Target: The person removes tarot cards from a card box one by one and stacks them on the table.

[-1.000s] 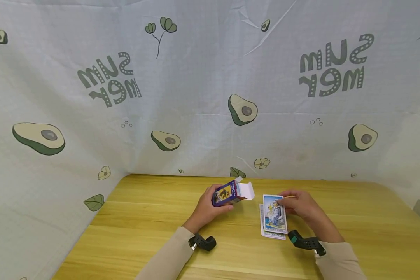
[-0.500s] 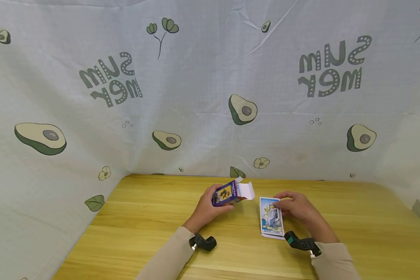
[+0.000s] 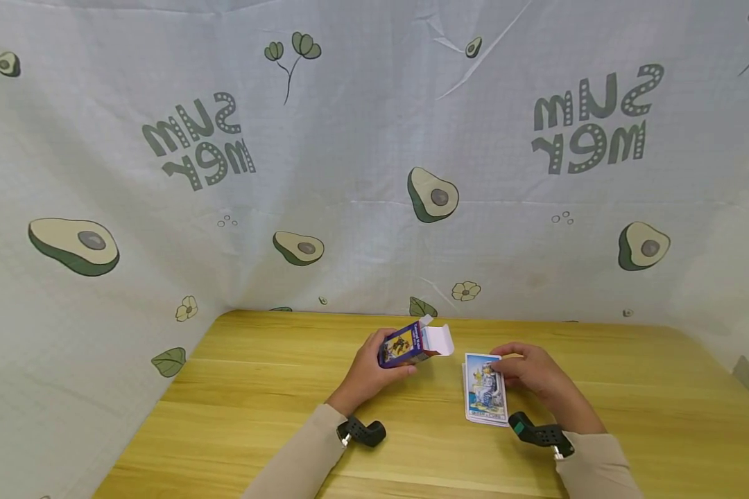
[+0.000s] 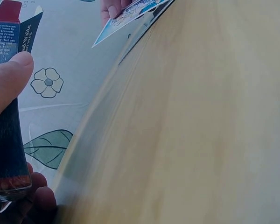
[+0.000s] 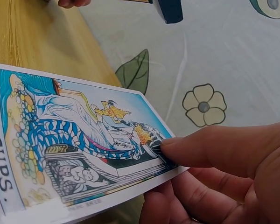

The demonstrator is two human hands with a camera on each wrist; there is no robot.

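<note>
My left hand (image 3: 371,374) grips a purple tarot card box (image 3: 402,346), its thumb along one side. The box's white end flap (image 3: 438,339) hangs open toward the right; its inside cannot be made out. Between thumb and fingers, my right hand (image 3: 533,374) pinches a Queen of Cups tarot card (image 5: 88,135) at its upper right corner. The picture faces up. In the left wrist view this card (image 4: 130,18) tilts over at least one other card (image 4: 144,35) on the table, which it mostly covers in the head view.
A yellow wood-grain table (image 3: 256,430) lies under both hands. Behind it and at the left hangs a pale cloth (image 3: 362,138) printed with avocados and lettering. Each wrist wears a black camera mount, such as the left one (image 3: 365,431).
My right hand has moved the Queen of Cups card slightly left and down, more squarely over the card beneath. In the last half second it barely shifts. The left hand and box stay put.
</note>
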